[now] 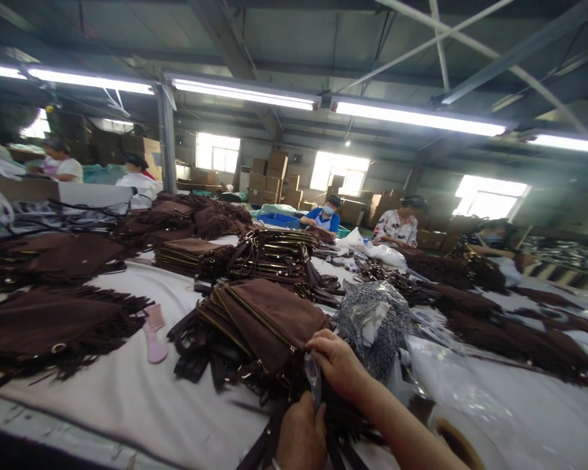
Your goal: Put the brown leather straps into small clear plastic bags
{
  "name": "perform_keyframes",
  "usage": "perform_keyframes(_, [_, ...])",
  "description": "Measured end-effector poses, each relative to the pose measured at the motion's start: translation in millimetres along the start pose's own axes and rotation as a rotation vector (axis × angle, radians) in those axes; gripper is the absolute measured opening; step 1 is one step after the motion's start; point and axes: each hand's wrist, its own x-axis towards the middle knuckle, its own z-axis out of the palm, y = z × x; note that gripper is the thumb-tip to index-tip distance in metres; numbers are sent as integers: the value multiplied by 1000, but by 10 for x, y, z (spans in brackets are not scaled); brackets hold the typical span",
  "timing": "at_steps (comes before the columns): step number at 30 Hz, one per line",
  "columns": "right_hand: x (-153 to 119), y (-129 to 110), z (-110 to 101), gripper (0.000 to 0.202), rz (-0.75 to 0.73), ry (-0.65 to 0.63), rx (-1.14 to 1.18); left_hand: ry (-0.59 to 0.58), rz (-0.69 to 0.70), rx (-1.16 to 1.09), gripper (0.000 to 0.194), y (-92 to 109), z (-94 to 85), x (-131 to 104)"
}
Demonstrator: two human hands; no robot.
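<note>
Near the bottom centre, my left hand is closed around the lower part of a small clear plastic piece. Just above it, my right hand pinches at the corner of a brown pouch, beside the top of the plastic piece; what its fingertips hold is too small to name. The brown pouches with gold zippers lie in a fanned stack, dark straps and metal clasps hanging over their front. Dark fringe shows below my hands.
A pink comb lies left of the stack, near fringed brown bags. Right are a bubble-wrap-like bag, clear plastic sheets and a tape roll. More stacked pouches stand behind. Several people work across the table.
</note>
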Motion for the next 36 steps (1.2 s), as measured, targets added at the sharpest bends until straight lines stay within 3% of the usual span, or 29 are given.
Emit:
perform_keyframes(6, [7,-12,-51,11,-1,-52,-186,-15,2,16,18,18,-12,-1])
perform_keyframes(18, [101,77,-141,17,16,-230,38,15,-8,-96,15,-43,-20,-13])
perform_keyframes(26, [120,53,-110,18,21,-229,-88,-2,-63,-242,12,-20,-18,-18])
perform_keyframes(31, [126,-83,-143,17,-3,-233,-127,7,-18,-175,14,-50,-20,-30])
perform_keyframes(36, [135,-181,-115,16,-61,-100,-153,37,-14,-286,17,-86,-3,-17])
